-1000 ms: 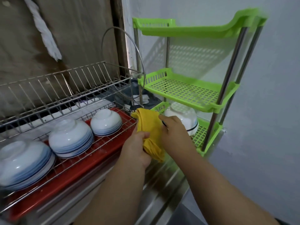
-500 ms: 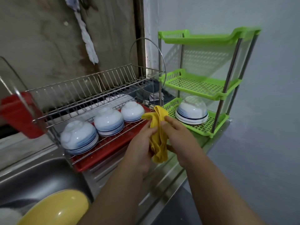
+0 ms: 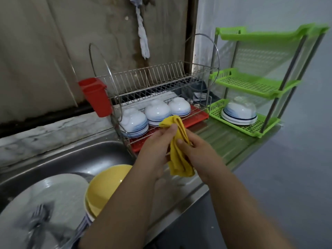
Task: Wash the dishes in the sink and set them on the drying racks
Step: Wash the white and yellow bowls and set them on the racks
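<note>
A crumpled yellow cloth (image 3: 178, 153) hangs between both hands above the steel draining board. My left hand (image 3: 156, 150) grips its upper part and my right hand (image 3: 197, 155) pinches it from the right. Three white-and-blue bowls (image 3: 158, 112) sit upside down on the lower tier of the wire dish rack (image 3: 152, 76). Another upturned bowl (image 3: 239, 113) rests on the bottom shelf of the green plastic rack (image 3: 255, 85). In the sink (image 3: 75, 159) lie a yellow bowl (image 3: 104, 187), a grey plate (image 3: 53, 194) and a fork (image 3: 38, 215).
A red utensil holder (image 3: 97, 97) hangs on the wire rack's left end, and a red drip tray (image 3: 195, 116) lies beneath the bowls. The green rack's upper two shelves hold nothing. A rag (image 3: 142, 36) hangs on the wall. The counter edge runs along the right.
The view has swung left and back, bringing the sink, yellow bowl and plate into sight. Both hands with the cloth have drawn away from the green rack toward the sink side.
</note>
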A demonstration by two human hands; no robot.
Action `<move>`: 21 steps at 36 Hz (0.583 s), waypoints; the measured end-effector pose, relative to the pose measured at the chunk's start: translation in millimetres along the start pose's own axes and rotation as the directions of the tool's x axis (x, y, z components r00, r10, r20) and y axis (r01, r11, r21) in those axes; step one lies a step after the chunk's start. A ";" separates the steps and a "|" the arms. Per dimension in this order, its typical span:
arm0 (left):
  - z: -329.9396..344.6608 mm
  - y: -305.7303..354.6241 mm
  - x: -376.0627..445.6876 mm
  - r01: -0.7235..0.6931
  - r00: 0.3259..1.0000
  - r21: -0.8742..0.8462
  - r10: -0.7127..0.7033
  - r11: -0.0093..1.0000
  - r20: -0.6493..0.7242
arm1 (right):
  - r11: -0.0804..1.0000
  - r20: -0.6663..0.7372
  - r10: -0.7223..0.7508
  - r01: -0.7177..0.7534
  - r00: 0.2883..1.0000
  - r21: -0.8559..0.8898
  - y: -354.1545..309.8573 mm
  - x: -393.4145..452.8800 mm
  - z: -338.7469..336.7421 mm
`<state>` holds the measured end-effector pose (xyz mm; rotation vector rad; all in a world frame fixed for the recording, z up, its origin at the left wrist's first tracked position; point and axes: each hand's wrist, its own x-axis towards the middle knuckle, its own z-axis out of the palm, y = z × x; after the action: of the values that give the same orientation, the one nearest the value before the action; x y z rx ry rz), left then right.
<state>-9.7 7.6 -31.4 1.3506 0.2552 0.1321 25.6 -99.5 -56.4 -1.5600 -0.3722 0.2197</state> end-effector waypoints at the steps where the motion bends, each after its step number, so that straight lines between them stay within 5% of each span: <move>1: -5.7 0.1 -1.7 -0.014 0.999 0.013 0.015 1.000 -0.036 | 1.000 0.017 -0.001 0.001 1.000 -0.017 -0.7 -3.7 5.3; 6: -33.5 10.3 -15.5 -0.019 0.990 0.068 0.028 0.998 -0.138 | 0.999 0.019 0.019 -0.019 1.000 0.027 -3.9 -15.5 24.1; 13: -73.6 41.4 -36.6 -0.038 0.934 0.039 0.049 0.999 -0.353 | 0.974 -0.104 -0.057 0.032 0.993 -0.224 -16.1 -16.6 28.8; 15: -87.8 49.7 -40.5 -0.106 0.901 0.243 0.197 0.964 -0.386 | 0.961 -0.095 -0.069 0.041 0.993 -0.274 -21.3 -13.5 29.4; 18: -103.0 63.1 -45.6 -0.084 0.848 0.613 0.379 0.786 -0.370 | 0.947 -0.096 -0.068 0.034 0.993 -0.319 -30.3 -3.2 33.0; 21: -117.7 73.9 -49.5 0.034 0.800 0.737 0.423 0.675 -0.425 | 0.943 -0.023 -0.070 0.058 0.997 -0.327 -40.3 6.7 40.3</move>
<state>-83.9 123.0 22.8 2.1229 0.7223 0.7079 13.1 -59.9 -16.8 -1.8719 -0.4488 0.0823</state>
